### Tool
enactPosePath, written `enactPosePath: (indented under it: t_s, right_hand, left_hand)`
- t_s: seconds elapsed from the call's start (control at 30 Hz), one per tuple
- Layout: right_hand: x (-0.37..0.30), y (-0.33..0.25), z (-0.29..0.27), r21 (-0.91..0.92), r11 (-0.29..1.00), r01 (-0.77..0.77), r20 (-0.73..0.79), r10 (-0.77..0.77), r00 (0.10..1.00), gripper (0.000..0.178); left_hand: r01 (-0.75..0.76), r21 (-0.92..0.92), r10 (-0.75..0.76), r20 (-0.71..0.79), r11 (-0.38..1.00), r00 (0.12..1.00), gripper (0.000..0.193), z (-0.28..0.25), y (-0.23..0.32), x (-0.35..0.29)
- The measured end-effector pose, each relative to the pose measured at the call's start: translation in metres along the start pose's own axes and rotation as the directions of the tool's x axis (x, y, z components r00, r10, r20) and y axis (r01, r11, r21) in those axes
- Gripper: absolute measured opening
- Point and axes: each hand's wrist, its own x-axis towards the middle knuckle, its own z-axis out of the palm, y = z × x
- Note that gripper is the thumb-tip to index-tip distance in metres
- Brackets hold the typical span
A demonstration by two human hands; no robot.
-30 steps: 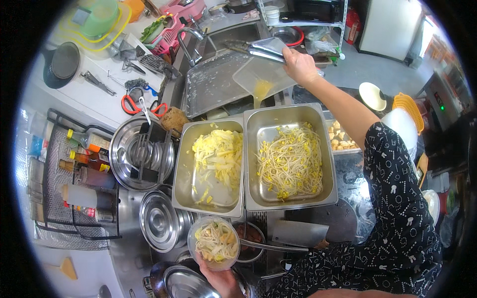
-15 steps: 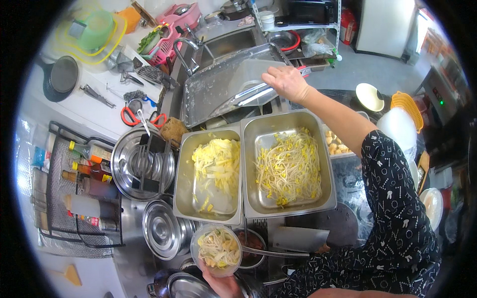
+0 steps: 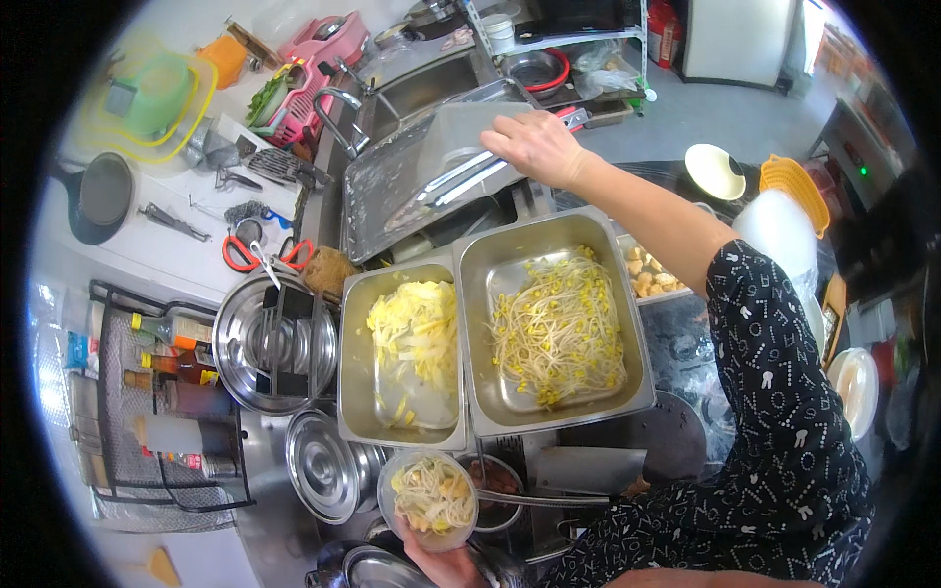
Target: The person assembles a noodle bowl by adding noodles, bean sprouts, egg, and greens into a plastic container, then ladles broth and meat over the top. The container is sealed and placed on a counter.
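Plastic bowl (image 3: 428,490), one, round and clear, filled with bean sprouts and other cut food: held at the lower edge, in front of the steel pans, by the left hand (image 3: 438,557), whose fingers are curled against its side. Metal tongs (image 3: 466,178), one pair: gripped in the closed fingers of the right hand (image 3: 534,147), above the sink tray (image 3: 377,191). Translucent plastic piece (image 3: 446,132), one, seen behind the tongs; whether it is held too cannot be told.

Deep rectangular steel pans, two, set side by side: the left pan (image 3: 351,392) part-filled with shredded cabbage (image 3: 417,323), the right pan (image 3: 490,412) with yellow-headed bean sprouts (image 3: 559,333). Cleaver (image 3: 593,468), one, laid flat below the right pan. Container of browned cubes (image 3: 652,269), one, placed beside that pan. Red-handled scissors (image 3: 231,264), one pair. Cream bowl (image 3: 714,171), one. Orange basket (image 3: 796,191), one. Pink baskets, two, at upper left. Wire rack (image 3: 245,470), one, stocked with several bottles.

Surface: table (image 3: 181,272), white at left. Room: grey floor (image 3: 711,116); a metal shelf (image 3: 578,41) is stood beyond the sink.
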Motion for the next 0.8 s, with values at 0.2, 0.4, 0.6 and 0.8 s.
enactPosePath:
  t_s: [0.2,0.4,0.6,0.8]
  right_hand:
    - [-0.038,0.035,-0.018,-0.045,0.780,-0.624,0.023,0.626,0.780,0.016]
    - [-0.151,0.096,-0.201,-0.065,0.499,-0.864,0.043,0.866,0.498,0.034]
    - [-0.227,0.002,-0.390,-0.086,0.448,-0.890,0.317,0.859,0.402,0.035]
    - [-0.300,-0.064,-0.357,-0.117,0.201,-0.973,0.474,0.872,0.123,0.024]
  left_hand:
    - [-0.211,0.121,0.187,0.181,0.970,0.965,0.057,-0.016,-0.012,-0.005]
    - [-0.064,0.042,0.049,0.290,0.997,0.956,0.057,-0.007,-0.010,-0.011]
    - [0.016,0.029,-0.028,0.512,0.999,0.859,0.056,0.023,-0.013,-0.027]
    - [-0.484,0.355,0.127,0.688,0.800,0.714,0.056,0.057,-0.044,-0.061]
